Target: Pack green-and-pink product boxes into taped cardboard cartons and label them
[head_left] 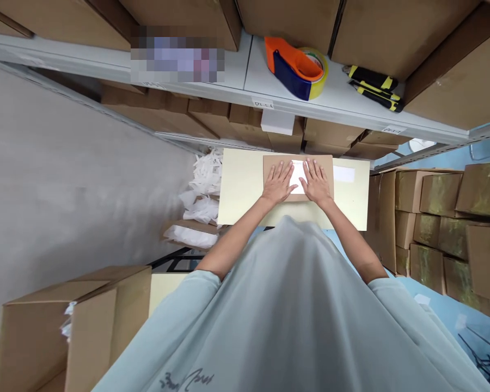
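Before me on the pale yellow table (240,185) lies a flat brown cardboard piece (269,163), perhaps a closed box. A white paper label (297,173) covers its middle. My left hand (278,184) rests flat on the cardboard with fingers spread, its fingertips and thumb at the label's left edge. On the other side my right hand (316,182) is also flat and spread, with thumb and fingertips at the label's right edge. A white paper strip (344,174) lies on the table just right of the cardboard.
Above the table, a shelf (228,71) holds large boxes, an orange and blue tape dispenser (294,65) and black-yellow cutters (375,87). Stacked cartons (436,228) stand right. Crumpled white paper (206,179) lies left, and an open carton (73,326) stands lower left.
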Demonstrator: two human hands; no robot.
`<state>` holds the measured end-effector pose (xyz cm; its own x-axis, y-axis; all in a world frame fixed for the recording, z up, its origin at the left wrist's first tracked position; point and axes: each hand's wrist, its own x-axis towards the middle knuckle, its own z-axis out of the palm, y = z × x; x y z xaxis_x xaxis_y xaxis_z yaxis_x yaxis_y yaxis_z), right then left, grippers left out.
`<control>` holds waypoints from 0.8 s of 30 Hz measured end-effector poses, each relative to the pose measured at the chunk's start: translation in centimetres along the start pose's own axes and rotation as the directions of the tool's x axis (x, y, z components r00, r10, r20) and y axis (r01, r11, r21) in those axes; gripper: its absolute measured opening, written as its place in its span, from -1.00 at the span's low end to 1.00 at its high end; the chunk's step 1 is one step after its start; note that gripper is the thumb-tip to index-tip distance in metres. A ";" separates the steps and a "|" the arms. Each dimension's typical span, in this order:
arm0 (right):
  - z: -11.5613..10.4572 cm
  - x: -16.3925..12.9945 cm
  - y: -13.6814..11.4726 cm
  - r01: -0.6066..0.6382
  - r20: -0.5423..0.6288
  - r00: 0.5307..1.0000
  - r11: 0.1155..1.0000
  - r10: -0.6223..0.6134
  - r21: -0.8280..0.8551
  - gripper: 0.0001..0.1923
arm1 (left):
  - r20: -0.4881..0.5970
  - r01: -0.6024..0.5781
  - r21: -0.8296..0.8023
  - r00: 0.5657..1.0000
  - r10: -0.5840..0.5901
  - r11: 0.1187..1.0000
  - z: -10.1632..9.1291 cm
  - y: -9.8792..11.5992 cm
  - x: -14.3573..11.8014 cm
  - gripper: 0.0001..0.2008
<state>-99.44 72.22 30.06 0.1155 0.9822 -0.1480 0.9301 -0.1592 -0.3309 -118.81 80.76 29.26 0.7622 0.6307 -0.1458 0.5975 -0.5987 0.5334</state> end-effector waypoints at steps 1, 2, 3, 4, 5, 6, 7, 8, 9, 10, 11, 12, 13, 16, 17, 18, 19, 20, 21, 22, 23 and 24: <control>-0.1 -0.1 0.4 0.016 0.012 1.000 1.000 -0.016 -0.020 -0.19 | 0.017 -0.018 0.015 1.000 0.018 1.000 -0.3 -0.4 0.0 -0.16; -0.2 -0.1 0.8 0.036 0.030 0.999 0.999 -0.035 -0.039 -0.15 | 0.037 -0.043 0.028 0.998 0.042 0.999 -0.6 -0.8 0.0 -0.14; -0.4 -0.1 1.2 0.059 0.056 0.997 0.997 -0.056 -0.055 -0.11 | 0.061 -0.073 0.040 0.996 0.070 0.997 -1.0 -1.2 0.0 -0.11; -0.6 0.0 1.6 0.087 0.089 0.993 0.994 -0.080 -0.069 -0.07 | 0.089 -0.105 0.051 0.991 0.100 0.993 -1.3 -1.6 0.1 -0.09; -0.9 0.1 2.1 0.116 0.125 0.987 0.990 -0.105 -0.079 -0.03 | 0.118 -0.134 0.061 0.985 0.126 0.989 -1.7 -2.0 0.3 -0.06; -1.2 0.3 2.5 0.145 0.159 0.979 0.986 -0.130 -0.087 0.00 | 0.147 -0.159 0.073 0.978 0.147 0.985 -2.1 -2.3 0.4 -0.04; -1.5 0.4 2.9 0.173 0.191 0.970 0.981 -0.153 -0.092 0.04 | 0.172 -0.175 0.084 0.972 0.159 0.981 -2.4 -2.6 0.6 -0.01; -1.7 0.6 3.3 0.195 0.215 0.962 0.976 -0.171 -0.096 0.07 | 0.195 -0.182 0.096 0.967 0.161 0.978 -2.6 -2.9 0.9 0.01; -1.9 0.8 3.6 0.209 0.229 0.956 0.973 -0.182 -0.100 0.10 | 0.214 -0.182 0.108 0.964 0.156 0.977 -2.8 -3.0 1.2 0.04; -1.9 0.9 3.7 0.215 0.237 0.954 0.971 -0.186 -0.104 0.12 | 0.231 -0.175 0.118 0.962 0.144 0.977 -2.8 -3.1 1.6 0.07; -1.9 0.9 3.7 0.214 0.238 0.954 0.971 -0.183 -0.109 0.12 | 0.247 -0.162 0.126 0.961 0.127 0.979 -2.8 -3.1 2.0 0.10; -1.7 0.9 3.6 0.206 0.235 0.956 0.972 -0.175 -0.113 0.11 | 0.264 -0.145 0.133 0.959 0.106 0.980 -2.7 -3.0 2.5 0.14; -1.4 0.9 3.4 0.194 0.226 0.960 0.974 -0.164 -0.117 0.07 | 0.285 -0.124 0.139 0.955 0.080 0.982 -2.6 -2.8 2.9 0.17; -0.5 0.5 2.0 0.173 0.175 0.973 0.978 -0.152 -0.114 -0.13 | 0.327 -0.057 0.151 0.945 0.005 0.987 -2.0 -2.2 3.8 0.22; -0.1 0.4 1.4 0.167 0.153 0.977 0.980 -0.149 -0.109 -0.18 | 0.323 -0.043 0.152 0.946 -0.009 0.988 -1.8 -2.0 3.8 0.20; 0.1 0.2 0.8 0.160 0.132 0.981 0.982 -0.145 -0.105 -0.23 | 0.307 -0.037 0.149 0.952 -0.010 0.988 -1.6 -1.8 3.6 0.16; 0.4 0.0 0.4 0.150 0.115 0.984 0.984 -0.138 -0.100 -0.25 | 0.282 -0.038 0.144 0.960 -0.004 0.989 -1.5 -1.7 3.2 0.12; 0.6 -0.3 0.0 0.136 0.101 0.987 0.986 -0.126 -0.094 -0.27 | 0.253 -0.042 0.139 0.968 0.005 0.989 -1.3 -1.6 2.7 0.07; 0.7 -0.6 -0.3 0.121 0.089 0.990 0.989 -0.113 -0.088 -0.27 | 0.225 -0.045 0.134 0.974 0.014 0.990 -1.2 -1.5 2.1 0.02; 0.8 -0.9 -0.4 0.110 0.078 0.992 0.991 -0.103 -0.081 -0.28 | 0.198 -0.046 0.129 0.980 0.020 0.991 -1.0 -1.4 1.4 -0.03; 0.9 -1.3 -0.5 0.101 0.069 0.993 0.992 -0.096 -0.073 -0.27 | 0.174 -0.040 0.125 0.985 0.018 0.991 -0.7 -1.3 0.6 -0.09; 0.9 -1.7 -0.4 0.094 0.061 0.994 0.993 -0.090 -0.065 -0.28 | 0.152 -0.028 0.123 0.988 0.010 0.992 -0.4 -1.1 -0.2 -0.13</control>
<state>-100.36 70.52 29.58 0.0095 0.9846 -0.1744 0.9576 -0.0592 -0.2820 -119.73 81.55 29.05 0.7968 0.5427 -0.2657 0.6017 -0.6724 0.4311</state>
